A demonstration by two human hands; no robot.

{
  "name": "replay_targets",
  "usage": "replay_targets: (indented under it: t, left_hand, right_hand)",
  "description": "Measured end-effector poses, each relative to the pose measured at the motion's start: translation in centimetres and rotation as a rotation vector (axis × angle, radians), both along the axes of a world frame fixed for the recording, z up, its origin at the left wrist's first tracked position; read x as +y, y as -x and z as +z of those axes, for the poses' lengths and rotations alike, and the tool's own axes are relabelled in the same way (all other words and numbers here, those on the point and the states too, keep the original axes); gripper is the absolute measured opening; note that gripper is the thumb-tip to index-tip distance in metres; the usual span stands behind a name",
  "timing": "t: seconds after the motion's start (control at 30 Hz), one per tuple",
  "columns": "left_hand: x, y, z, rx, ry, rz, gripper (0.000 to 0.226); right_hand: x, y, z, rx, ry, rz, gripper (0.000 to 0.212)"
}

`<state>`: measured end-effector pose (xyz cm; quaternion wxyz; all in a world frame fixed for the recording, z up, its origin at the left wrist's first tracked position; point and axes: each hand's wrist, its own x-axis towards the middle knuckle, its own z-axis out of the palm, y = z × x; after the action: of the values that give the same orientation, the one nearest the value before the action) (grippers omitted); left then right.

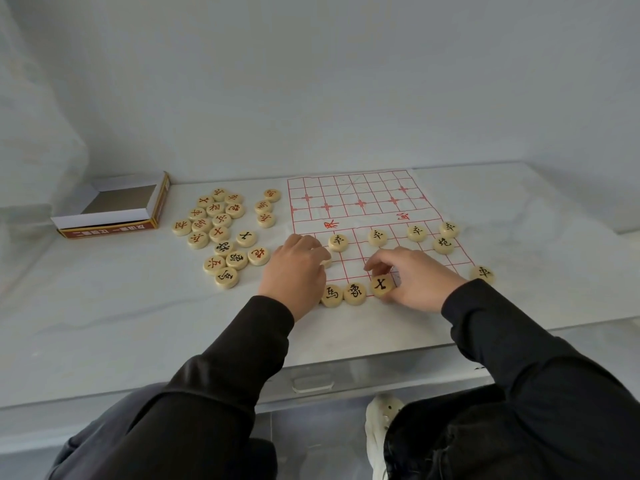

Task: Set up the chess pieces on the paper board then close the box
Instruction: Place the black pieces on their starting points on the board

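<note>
The paper board (360,199) with red grid lines lies on the white table. Several black-lettered wooden discs stand on its near half, among them a near row of discs (354,293). My right hand (412,277) pinches a black-lettered disc (382,285) at the board's near edge, beside that row. My left hand (298,270) lies over the board's near left corner, its fingers curled over a disc (325,262) that is mostly hidden. A heap of loose discs (218,230), red and black lettered, lies left of the board. The open cardboard box (114,207) stands at the far left.
A lone black-lettered disc (482,274) sits just off the board's right edge. Three red-lettered discs (266,206) lie between the heap and the board. A wall rises behind the table. My knees and a white shoe (379,431) are below the table's front edge.
</note>
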<state>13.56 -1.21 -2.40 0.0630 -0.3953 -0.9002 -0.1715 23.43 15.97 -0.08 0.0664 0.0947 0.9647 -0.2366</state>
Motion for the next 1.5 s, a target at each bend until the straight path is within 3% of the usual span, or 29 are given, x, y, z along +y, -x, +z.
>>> replay_targets:
  t: [0.73,0.9,1.03,1.2,1.5]
  left_hand:
    - [-0.1,0.3,-0.3,0.012,0.02,-0.008,0.032]
    - [-0.5,0.8,-0.1,-0.009,0.062,0.003,0.031]
    - [-2.2,2.3,0.9,-0.052,0.045,0.071,0.031]
    - [-6.2,5.6,2.7,-0.239,0.029,0.267,0.03]
    - [-10.7,8.9,2.3,-0.373,-0.008,0.462,0.025]
  right_hand:
    - [-0.4,0.2,-0.4,0.0,0.012,0.001,0.044]
    - [0.1,0.7,0.6,0.073,0.072,-0.037,0.043]
    - [-1.0,2.4,0.8,0.119,0.059,-0.016,0.038]
    - [-4.7,5.6,1.2,0.203,0.084,0.041,0.029]
    - [-10.1,11.4,0.1,0.254,-0.004,0.167,0.036]
